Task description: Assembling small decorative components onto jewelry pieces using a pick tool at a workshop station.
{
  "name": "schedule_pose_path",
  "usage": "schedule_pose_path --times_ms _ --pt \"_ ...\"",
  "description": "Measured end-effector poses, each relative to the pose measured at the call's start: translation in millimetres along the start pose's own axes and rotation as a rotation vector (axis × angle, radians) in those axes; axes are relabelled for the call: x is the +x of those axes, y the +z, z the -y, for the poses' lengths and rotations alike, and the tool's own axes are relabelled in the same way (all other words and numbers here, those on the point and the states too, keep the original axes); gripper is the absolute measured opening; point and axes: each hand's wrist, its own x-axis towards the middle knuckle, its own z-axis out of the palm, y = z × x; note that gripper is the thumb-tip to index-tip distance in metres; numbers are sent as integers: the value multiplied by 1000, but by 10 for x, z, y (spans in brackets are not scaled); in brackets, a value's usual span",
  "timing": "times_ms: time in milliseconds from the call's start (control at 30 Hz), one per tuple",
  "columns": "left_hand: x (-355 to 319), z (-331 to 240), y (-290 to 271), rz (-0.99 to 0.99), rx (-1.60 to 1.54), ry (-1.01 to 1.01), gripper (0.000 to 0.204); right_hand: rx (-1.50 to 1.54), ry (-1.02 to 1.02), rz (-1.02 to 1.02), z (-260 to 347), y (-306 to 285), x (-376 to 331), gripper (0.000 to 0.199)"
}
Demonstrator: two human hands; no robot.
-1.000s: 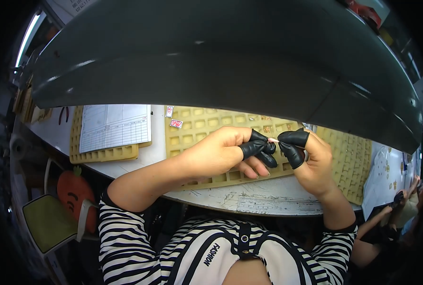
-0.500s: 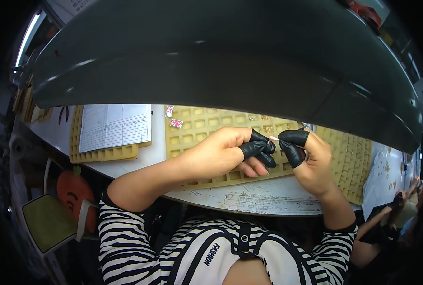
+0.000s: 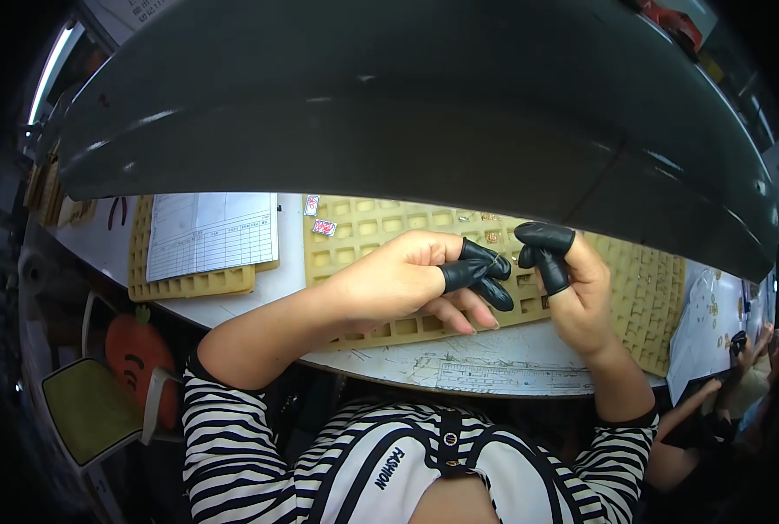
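Left hand [image 3: 407, 279] fingers pinched on a tiny part [image 3: 492, 259] over the yellow tray [image 3: 380, 231] on the bench; right hand [image 3: 573, 279] fingers together, apparently empty. Best to keep it low over the pockets.

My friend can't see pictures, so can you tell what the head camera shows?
A person's left hand and right hand, with black fingertip covers, pinch something too small to make out over a tan tray of square pockets. A paper form lies on a second tray at left; a dark curved hood fills the top.
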Motion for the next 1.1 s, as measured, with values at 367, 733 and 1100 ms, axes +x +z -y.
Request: schedule_pose_path --times_ms 367,733,1100 --pt "5 16 6 10 -7 4 23 529 298 197 131 152 77 31" --pt "-15 -43 15 -85 148 13 19 -99 -31 -8 154 4 83 16" --pt "-15 24 14 -183 265 110 21 -103 -46 -16 174 14 82 16"
